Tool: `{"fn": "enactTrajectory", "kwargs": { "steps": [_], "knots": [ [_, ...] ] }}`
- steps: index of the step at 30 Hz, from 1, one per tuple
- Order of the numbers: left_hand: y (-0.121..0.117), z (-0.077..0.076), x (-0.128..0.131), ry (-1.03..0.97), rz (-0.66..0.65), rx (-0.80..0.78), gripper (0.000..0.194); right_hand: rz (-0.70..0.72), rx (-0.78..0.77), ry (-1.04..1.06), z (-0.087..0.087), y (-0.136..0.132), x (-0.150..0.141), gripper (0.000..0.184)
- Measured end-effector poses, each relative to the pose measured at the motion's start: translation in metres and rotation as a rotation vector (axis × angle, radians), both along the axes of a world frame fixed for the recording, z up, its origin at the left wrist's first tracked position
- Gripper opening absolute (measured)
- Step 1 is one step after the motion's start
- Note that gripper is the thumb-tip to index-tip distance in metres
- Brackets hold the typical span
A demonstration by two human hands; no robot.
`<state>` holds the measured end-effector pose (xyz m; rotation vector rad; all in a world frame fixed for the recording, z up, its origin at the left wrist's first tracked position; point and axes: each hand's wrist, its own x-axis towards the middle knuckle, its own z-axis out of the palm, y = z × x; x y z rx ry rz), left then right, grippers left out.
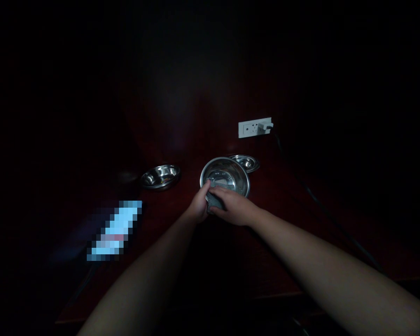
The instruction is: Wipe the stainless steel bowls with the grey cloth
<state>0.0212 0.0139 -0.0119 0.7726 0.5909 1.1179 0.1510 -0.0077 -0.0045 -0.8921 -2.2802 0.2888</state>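
Observation:
A steel bowl [227, 175] sits tilted toward me on a dark red table [276, 205]. My left hand [198, 205] grips the bowl's near rim, thumb up on the edge. My right hand [234, 205] is closed on a grey cloth [215, 200] pressed against the bowl's near side. The scene is very dark, so little else of the cloth shows.
A second steel bowl [160, 176] stands to the left, and a third steel dish [247, 162] lies behind the held one. A white power strip [254, 127] with a plugged charger lies farther back; its black cable [322, 205] trails right. A glowing blurred screen [115, 231] lies at left.

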Motion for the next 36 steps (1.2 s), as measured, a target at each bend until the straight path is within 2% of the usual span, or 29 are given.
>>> {"fn": "enactTrajectory", "kwargs": {
  "steps": [5, 12, 19, 24, 29, 36],
  "knots": [
    [0.001, -0.002, 0.001, 0.011, 0.009, -0.010, 0.039, -0.051, 0.002, -0.028, 0.002, -0.002, 0.000, 0.040],
    [0.003, -0.003, 0.001, 0.014, 0.022, 0.021, 0.037, -0.065, -0.021, -0.081, 0.002, -0.001, 0.003, 0.032],
    [0.000, 0.001, -0.002, -0.011, -0.014, -0.012, 0.034, -0.016, -0.058, -0.051, -0.003, -0.001, 0.004, 0.047],
    [0.000, 0.002, -0.003, 0.016, 0.025, -0.012, 0.024, 0.061, -0.062, 0.000, -0.008, 0.004, 0.005, 0.055],
    [0.000, 0.001, -0.004, 0.056, 0.052, -0.004, 0.017, 0.050, -0.066, 0.036, -0.007, 0.006, 0.003, 0.048],
    [0.002, -0.004, -0.006, 0.113, 0.061, -0.031, 0.022, 0.025, -0.132, 0.001, -0.008, 0.008, 0.003, 0.045]
  ]
}}
